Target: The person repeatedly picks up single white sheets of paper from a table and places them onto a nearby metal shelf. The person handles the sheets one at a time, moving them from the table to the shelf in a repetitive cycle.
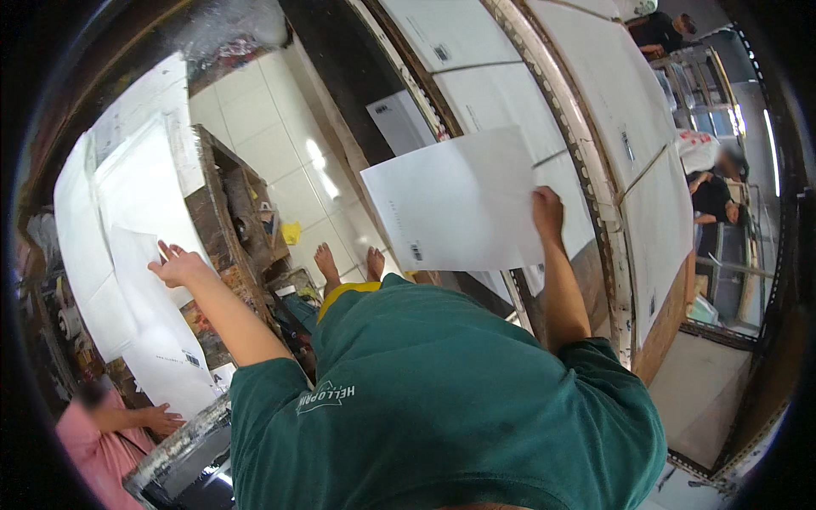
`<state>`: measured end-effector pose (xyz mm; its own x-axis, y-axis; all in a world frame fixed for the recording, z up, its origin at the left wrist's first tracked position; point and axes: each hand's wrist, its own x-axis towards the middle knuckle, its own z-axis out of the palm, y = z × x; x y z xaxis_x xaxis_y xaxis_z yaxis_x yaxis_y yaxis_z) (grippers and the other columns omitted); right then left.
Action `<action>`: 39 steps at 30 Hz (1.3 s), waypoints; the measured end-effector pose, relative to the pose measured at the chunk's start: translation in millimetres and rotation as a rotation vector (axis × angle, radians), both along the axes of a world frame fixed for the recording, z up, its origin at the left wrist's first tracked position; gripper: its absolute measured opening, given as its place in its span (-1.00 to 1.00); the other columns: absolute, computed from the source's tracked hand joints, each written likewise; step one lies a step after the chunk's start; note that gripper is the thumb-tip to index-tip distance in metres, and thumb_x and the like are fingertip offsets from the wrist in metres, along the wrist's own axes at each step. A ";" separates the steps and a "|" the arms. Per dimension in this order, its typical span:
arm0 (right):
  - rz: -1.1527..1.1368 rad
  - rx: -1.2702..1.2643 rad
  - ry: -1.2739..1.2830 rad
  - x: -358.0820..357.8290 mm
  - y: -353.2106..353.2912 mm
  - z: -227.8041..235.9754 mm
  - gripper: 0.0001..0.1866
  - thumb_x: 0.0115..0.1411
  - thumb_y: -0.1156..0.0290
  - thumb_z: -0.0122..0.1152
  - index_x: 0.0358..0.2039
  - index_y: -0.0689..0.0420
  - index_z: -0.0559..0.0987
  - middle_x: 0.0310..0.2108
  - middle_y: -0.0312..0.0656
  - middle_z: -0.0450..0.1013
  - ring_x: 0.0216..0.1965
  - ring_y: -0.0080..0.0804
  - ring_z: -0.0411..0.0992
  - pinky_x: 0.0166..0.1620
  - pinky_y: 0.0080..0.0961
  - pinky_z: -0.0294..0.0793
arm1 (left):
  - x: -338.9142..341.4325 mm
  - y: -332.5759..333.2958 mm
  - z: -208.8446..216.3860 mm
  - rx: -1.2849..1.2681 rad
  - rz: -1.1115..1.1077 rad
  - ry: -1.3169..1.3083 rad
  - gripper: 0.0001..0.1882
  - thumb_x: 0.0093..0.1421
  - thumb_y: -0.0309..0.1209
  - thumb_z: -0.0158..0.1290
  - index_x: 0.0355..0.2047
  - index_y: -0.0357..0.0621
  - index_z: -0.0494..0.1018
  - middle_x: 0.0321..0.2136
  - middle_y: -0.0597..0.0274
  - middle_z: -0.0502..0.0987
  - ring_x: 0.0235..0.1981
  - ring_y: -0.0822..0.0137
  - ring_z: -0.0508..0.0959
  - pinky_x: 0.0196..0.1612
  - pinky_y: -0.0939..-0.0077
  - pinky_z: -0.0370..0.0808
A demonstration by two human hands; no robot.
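In my right hand (548,212) the right edge of a large white printed sheet (459,200) is pinched. That sheet is tilted over the line of flat white panels, with small dark print near its lower left corner. To the left, my left hand (177,266) reaches over a curved white sheet (149,297), fingers apart at its edge; whether they touch the paper is hard to see. Beneath lies a stack of white sheets (144,183) on a worn bench. A co-worker's hand (161,420) is near the curved sheet's lower end.
White printed panels (493,93) line the right-hand tables, split by a perforated metal rail (586,144). A tiled floor (272,144) runs between bench and tables. A wooden shelf box (242,204) stands beside the bench. A metal-edged frame (187,446) sits at lower left; people work at far right.
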<state>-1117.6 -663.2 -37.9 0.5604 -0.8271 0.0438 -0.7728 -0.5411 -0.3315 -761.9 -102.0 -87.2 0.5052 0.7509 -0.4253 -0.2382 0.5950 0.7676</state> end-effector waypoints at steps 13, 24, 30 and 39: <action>-0.298 -0.347 0.152 -205.9 -257.6 -71.7 -0.71 -0.03 0.32 -0.07 -0.30 0.12 0.51 -0.32 0.03 0.46 -0.28 0.00 0.43 -0.17 -0.23 0.38 | -125.5 -182.0 20.7 0.236 -0.746 -0.209 -0.45 0.30 -0.15 -0.37 0.12 -0.35 0.00 0.08 -0.01 0.18 0.07 0.11 0.26 0.08 0.10 0.28; -0.458 -0.277 0.401 -152.0 -269.8 -73.6 -0.62 0.04 0.22 -0.08 -0.17 0.15 0.45 -0.22 0.04 0.45 -0.14 0.04 0.39 -0.08 -0.14 0.33 | -180.9 -190.4 20.5 -0.177 -1.035 -0.380 -0.43 0.29 -0.12 -0.38 0.15 -0.32 -0.04 0.12 -0.03 0.14 0.14 0.08 0.19 0.13 0.02 0.20; -0.504 -0.242 0.358 -132.9 -269.6 -71.9 -0.61 0.04 0.17 -0.08 -0.20 0.12 0.48 -0.18 0.01 0.42 -0.11 -0.03 0.37 -0.06 -0.21 0.31 | -188.2 -194.5 15.1 -0.050 -1.059 -0.230 -0.44 0.29 -0.12 -0.37 0.14 -0.30 -0.01 0.10 -0.01 0.17 0.12 0.07 0.22 0.09 0.01 0.25; 0.010 -0.662 -0.088 -25.1 -176.9 -59.3 -0.60 0.14 0.19 0.03 -0.06 0.14 0.39 -0.11 -0.09 0.35 -0.07 -0.19 0.30 -0.01 -0.26 0.25 | -181.1 -213.1 33.0 -0.312 -1.222 -0.075 -0.53 0.28 -0.17 -0.30 0.07 -0.26 0.13 0.01 0.07 0.30 0.03 0.16 0.34 -0.01 0.14 0.37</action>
<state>-1142.6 -840.1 -97.2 0.5389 -0.6050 0.5861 -0.7522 -0.6588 0.0116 -943.0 -315.1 -54.1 0.8274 -0.3485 -0.4404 0.5569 0.6097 0.5640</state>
